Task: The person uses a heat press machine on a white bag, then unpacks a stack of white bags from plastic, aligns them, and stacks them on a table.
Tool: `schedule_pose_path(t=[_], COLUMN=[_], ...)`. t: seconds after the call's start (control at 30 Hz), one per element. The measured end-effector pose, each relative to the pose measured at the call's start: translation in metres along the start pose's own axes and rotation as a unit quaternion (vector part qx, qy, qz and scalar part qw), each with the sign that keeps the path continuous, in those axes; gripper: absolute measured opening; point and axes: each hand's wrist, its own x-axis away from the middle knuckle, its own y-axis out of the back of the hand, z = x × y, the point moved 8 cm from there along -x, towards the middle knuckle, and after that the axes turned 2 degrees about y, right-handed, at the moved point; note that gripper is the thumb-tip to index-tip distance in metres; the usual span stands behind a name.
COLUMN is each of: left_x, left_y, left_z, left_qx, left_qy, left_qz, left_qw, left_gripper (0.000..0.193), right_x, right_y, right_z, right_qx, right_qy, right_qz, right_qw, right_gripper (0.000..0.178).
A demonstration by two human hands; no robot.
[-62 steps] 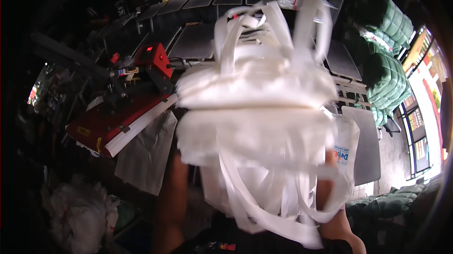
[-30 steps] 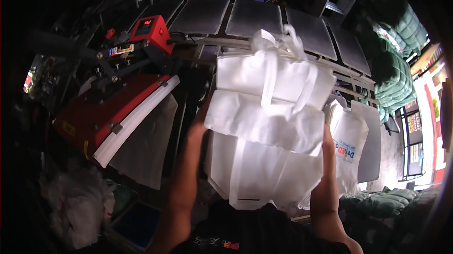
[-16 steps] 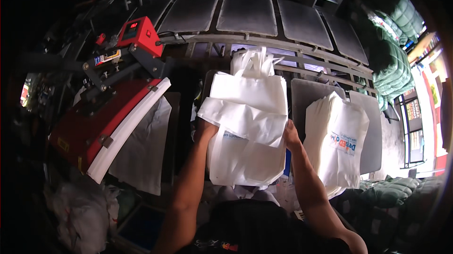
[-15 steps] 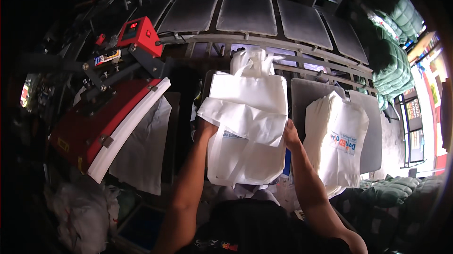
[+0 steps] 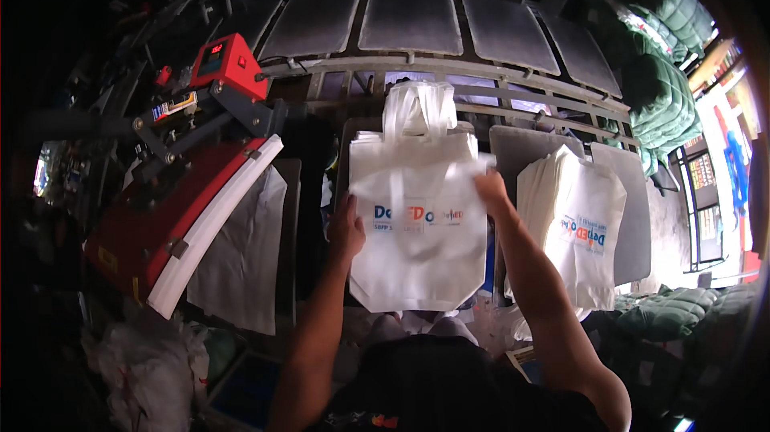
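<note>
A white fabric tote bag (image 5: 417, 263) with a blue and orange print lies face up in front of me, on top of a pile of similar bags whose handles (image 5: 419, 107) point away from me. My right hand (image 5: 491, 190) is closed on the upper right part of the top bag, where the cloth is blurred by motion. At the left edge, my left hand (image 5: 346, 227) appears to pinch the bag's side, its fingertips partly hidden.
To the left stands a red heat press (image 5: 180, 227) with a red control box (image 5: 230, 67), tilted over a white cloth (image 5: 239, 259). A stack of printed bags (image 5: 573, 223) lies on the right. Dark flat plates (image 5: 411, 21) line the rack behind. Green wrapped bundles (image 5: 667, 115) are piled at far right.
The folded-over cloth on the top bag has been opened out, showing its print. My right hand has moved up and slightly farther away; my left hand has shifted little.
</note>
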Motion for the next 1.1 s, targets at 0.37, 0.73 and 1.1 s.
schedule_pose_path(t=[0.37,0.73,1.1], left_x=[0.0,0.25,0.235], left_y=[0.015,0.028,-0.02], left_z=[-0.014,-0.048,-0.059], left_qx=[-0.003,0.232,0.582], left_qy=[0.02,0.36,0.521], left_qz=[0.003,0.264,0.132], left_qw=[1.0,0.864,0.611], left_gripper=[0.075,0.062,0.021], right_x=[0.022,0.251,0.245], right_y=[0.004,-0.054,-0.107], right_z=[0.006,-0.001,-0.053], right_qx=[0.217,0.46,0.528], right_qy=[0.179,0.378,0.343], right_qz=[-0.093,0.22,0.293], right_qw=[0.955,0.773,0.72], right_gripper=[0.051,0.088,0.096])
